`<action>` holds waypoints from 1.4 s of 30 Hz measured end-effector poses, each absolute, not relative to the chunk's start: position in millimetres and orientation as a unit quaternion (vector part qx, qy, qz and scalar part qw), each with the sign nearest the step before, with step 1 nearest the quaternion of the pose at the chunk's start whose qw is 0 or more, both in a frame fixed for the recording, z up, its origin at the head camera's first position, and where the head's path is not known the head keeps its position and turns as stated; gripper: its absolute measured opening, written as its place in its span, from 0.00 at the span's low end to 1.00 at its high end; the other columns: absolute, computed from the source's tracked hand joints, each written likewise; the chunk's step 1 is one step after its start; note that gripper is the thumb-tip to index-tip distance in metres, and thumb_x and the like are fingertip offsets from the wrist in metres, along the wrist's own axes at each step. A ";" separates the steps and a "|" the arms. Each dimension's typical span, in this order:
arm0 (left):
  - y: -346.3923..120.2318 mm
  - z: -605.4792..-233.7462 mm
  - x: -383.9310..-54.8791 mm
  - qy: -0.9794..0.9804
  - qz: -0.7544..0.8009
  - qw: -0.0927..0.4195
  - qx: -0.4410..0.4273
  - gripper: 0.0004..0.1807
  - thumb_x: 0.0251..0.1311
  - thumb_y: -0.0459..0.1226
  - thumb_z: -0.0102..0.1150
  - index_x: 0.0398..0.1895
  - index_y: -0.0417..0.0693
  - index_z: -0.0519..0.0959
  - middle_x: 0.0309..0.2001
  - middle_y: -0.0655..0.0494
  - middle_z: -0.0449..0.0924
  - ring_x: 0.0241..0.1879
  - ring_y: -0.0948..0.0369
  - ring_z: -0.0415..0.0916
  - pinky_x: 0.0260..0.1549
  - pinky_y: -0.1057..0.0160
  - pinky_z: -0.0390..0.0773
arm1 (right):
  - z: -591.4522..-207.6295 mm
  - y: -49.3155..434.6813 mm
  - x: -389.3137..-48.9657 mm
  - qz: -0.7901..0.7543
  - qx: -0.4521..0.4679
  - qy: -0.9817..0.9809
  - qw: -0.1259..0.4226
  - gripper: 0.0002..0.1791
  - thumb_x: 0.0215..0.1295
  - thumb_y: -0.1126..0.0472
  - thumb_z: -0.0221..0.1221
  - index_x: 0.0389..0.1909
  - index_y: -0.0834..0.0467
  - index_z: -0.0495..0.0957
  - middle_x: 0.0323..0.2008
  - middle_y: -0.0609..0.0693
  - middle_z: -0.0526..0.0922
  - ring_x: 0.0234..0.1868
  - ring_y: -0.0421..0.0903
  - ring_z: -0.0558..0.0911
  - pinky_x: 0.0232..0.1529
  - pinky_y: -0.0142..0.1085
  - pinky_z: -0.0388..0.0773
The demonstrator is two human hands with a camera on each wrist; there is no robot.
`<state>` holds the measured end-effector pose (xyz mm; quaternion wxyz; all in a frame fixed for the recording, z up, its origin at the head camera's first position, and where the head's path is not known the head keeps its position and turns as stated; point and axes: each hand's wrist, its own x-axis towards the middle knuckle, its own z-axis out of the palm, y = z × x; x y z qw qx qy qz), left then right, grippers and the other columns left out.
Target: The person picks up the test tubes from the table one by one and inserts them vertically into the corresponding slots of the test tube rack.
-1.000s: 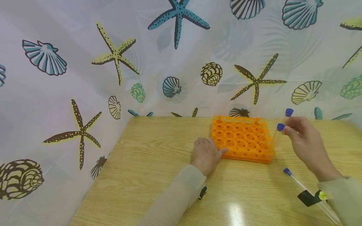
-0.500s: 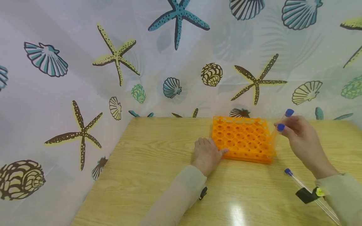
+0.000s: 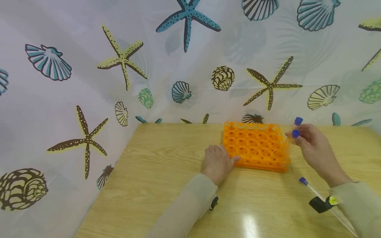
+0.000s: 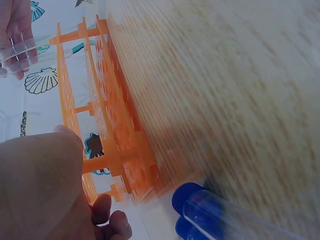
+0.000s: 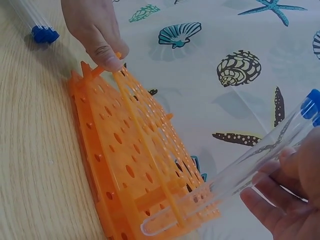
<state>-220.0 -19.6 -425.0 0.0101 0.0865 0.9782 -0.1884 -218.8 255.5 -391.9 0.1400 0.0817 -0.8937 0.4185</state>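
Observation:
My right hand [image 3: 315, 148] pinches two clear test tubes [image 5: 235, 167] with blue caps [image 3: 295, 134] at the right end of an orange test tube rack [image 3: 253, 143]. The tubes slant, and a rounded bottom overlaps the rack's end in the right wrist view. My left hand [image 3: 218, 163] grips the rack's near left corner, thumb [image 5: 111, 61] over its top edge, fingers [image 4: 117, 225] lower down. The rack's holes show no tubes standing in them.
Capped tubes [image 3: 315, 193] lie on the wooden table [image 3: 160, 165] below my right forearm. More blue-capped tubes [image 4: 200, 210] lie near my left wrist, hidden under the sleeve in the head view. A shell-print cloth [image 3: 178, 66] hangs behind the table.
My right hand has moved slightly left towards the rack, and the farther tube's cap has shifted left and down, closer to the other cap. The left hand and rack stay put.

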 end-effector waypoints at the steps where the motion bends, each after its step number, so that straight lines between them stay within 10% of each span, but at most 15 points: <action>1: -19.6 -425.6 -220.2 0.978 -0.189 0.010 0.087 0.40 0.65 0.71 0.13 0.32 0.49 0.66 0.28 0.59 0.62 0.30 0.60 0.60 0.32 0.64 0.59 | -392.5 255.3 -219.1 0.417 0.083 -0.894 0.141 0.16 0.78 0.53 0.47 0.58 0.58 0.68 0.49 0.38 0.80 0.46 0.18 0.72 0.43 0.12 0.66; 27: -19.6 -425.2 -220.7 0.981 -0.176 0.011 0.080 0.40 0.65 0.71 0.13 0.32 0.48 0.66 0.28 0.59 0.63 0.30 0.60 0.60 0.31 0.64 0.58 | -411.8 258.2 -226.0 0.431 0.124 -0.882 0.143 0.12 0.77 0.65 0.48 0.56 0.63 0.69 0.43 0.30 0.77 0.48 0.16 0.70 0.43 0.13 0.70; 36: -20.1 -423.7 -218.4 0.979 -0.187 -0.001 0.082 0.39 0.65 0.70 0.14 0.30 0.49 0.65 0.26 0.59 0.59 0.28 0.61 0.57 0.30 0.65 0.56 | -409.5 257.0 -226.1 0.412 0.115 -0.894 0.130 0.11 0.77 0.63 0.47 0.53 0.61 0.73 0.48 0.49 0.82 0.45 0.15 0.70 0.40 0.13 0.70; 42: -20.2 -426.1 -218.1 0.979 -0.187 -0.010 0.085 0.40 0.65 0.71 0.13 0.29 0.49 0.64 0.25 0.59 0.57 0.26 0.60 0.55 0.28 0.65 0.54 | -409.2 259.5 -224.1 0.406 0.112 -0.898 0.127 0.13 0.78 0.62 0.47 0.56 0.62 0.72 0.46 0.36 0.80 0.43 0.18 0.72 0.38 0.17 0.72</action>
